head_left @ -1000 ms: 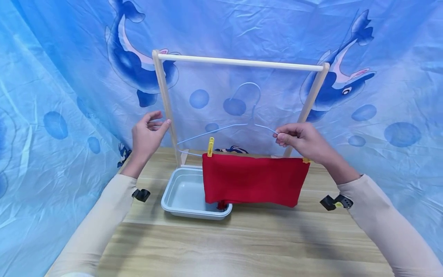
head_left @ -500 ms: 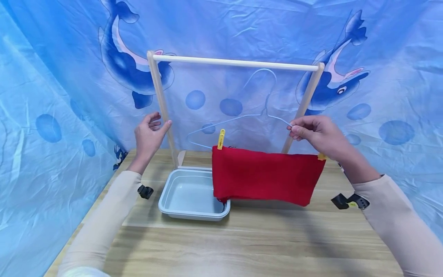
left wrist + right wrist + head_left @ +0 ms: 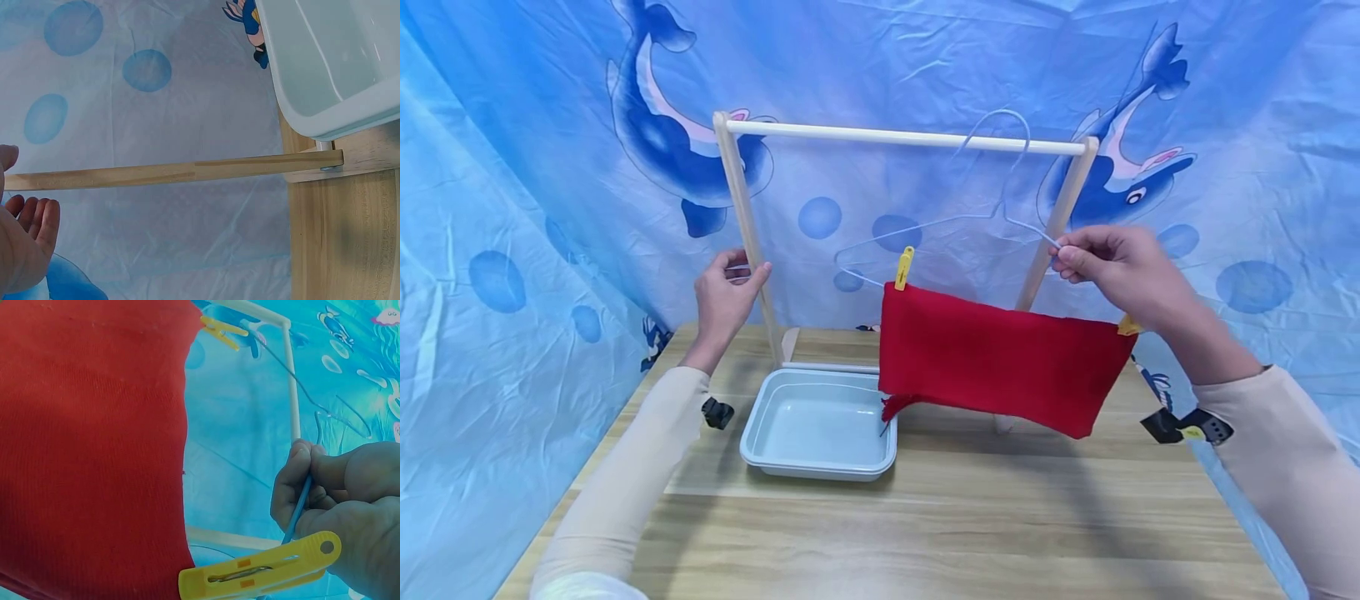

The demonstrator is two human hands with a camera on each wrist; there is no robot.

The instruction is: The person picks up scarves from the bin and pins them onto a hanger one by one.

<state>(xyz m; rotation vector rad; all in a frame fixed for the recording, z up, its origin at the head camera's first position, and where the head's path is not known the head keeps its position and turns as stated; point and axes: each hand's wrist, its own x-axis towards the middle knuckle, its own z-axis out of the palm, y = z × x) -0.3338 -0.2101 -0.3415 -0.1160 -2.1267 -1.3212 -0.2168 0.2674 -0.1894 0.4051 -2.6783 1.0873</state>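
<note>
My right hand (image 3: 1120,262) pinches the right shoulder of a pale blue wire clothes hanger (image 3: 951,218). The hanger's hook reaches up to the white rail in the head view and overlaps it. A folded red cloth (image 3: 1000,358) with a fringed lower corner hangs from its bottom wire. One yellow clothespin (image 3: 904,268) clips the cloth's left end, and another yellow clothespin (image 3: 259,565) clips the right end, below my right hand. My left hand (image 3: 722,292) is around the rack's left post (image 3: 187,172), which passes between the thumb and loosely curved fingers.
A wooden drying rack with a white rail (image 3: 850,133) stands upright at the table's back. The pale blue basin (image 3: 820,473) sits by its left foot, partly under the cloth. A blue dolphin-print curtain (image 3: 865,50) encloses the wooden table (image 3: 925,517).
My right hand has moved up and right with the hanger and cloth, bringing the hook from below the rail up to it. My left hand stays by the post.
</note>
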